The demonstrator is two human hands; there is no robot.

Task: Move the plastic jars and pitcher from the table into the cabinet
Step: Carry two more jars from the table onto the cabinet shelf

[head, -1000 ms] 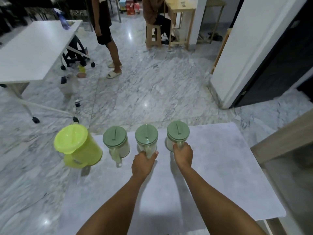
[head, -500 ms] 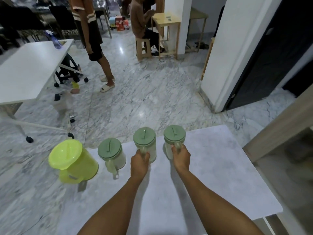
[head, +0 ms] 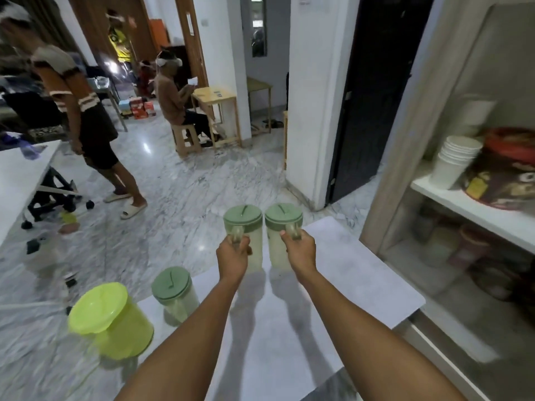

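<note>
Two clear plastic jars with green lids hang in the air above the white table [head: 362, 273]. My left hand [head: 234, 256] grips the handle of the left jar [head: 243, 227]. My right hand [head: 299, 250] grips the handle of the right jar [head: 284, 225]. A third green-lidded jar [head: 173, 293] stands on the table at the left. Beside it, at the table's left corner, stands the lime-green pitcher [head: 111, 319] with its lid on. The open cabinet [head: 463, 204] is at the right.
The cabinet's upper shelf [head: 474, 209] holds a stack of white cups [head: 456, 160] and a dark red-lidded container [head: 506, 172]; the lower space holds blurred containers. A person [head: 84, 120] stands on the marble floor at the left near another white table [head: 17, 175]. Another person sits on a stool farther back.
Both hands have lifted their jars off the table and raised them. The view has swung up and to the right, bringing the cabinet shelves into sight.
</note>
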